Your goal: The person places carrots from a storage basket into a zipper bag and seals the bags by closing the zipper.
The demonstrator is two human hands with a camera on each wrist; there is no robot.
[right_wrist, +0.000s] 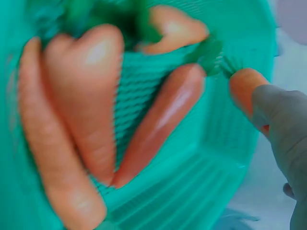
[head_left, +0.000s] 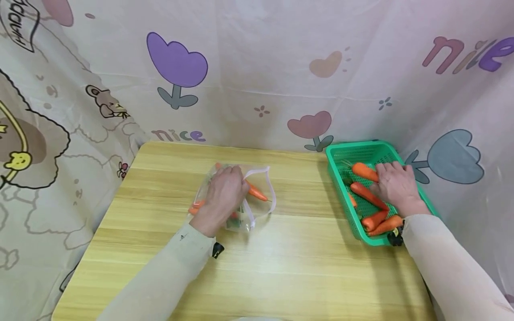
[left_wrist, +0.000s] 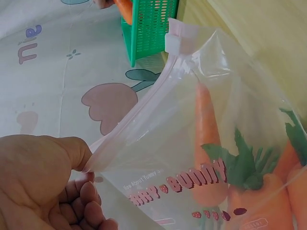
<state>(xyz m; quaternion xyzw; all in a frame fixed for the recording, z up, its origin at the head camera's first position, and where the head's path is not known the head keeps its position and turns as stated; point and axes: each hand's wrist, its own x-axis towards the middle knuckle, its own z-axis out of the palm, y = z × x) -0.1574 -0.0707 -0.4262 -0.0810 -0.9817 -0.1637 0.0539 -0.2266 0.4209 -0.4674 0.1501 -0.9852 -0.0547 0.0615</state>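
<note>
A person's left hand [head_left: 223,194] pinches the pale pink zip edge of a clear plastic bag [left_wrist: 163,148] between thumb and forefinger, its other fingers curled loosely below. The bag rests on a pale yellow wood-grain table [head_left: 293,258], its mouth parted toward the right; red lettering marks its front and a whitish slider [left_wrist: 172,44] sits at one end of the zip. Inside it, a slender orange carrot [left_wrist: 208,120] points at the mouth, beside fatter orange carrots with green leafy tops [left_wrist: 261,201]. At the table's right, the person's right hand [head_left: 395,185] reaches into a green perforated plastic basket [head_left: 375,241], digits closed around a stout orange carrot [head_left: 363,171] near the right-hand wall; whether that carrot touches the basket cannot be told. More orange carrots [right_wrist: 88,100] lie in the basket, left of this hand. A pale cloth printed with tulips [head_left: 249,67] hangs behind the table.
</note>
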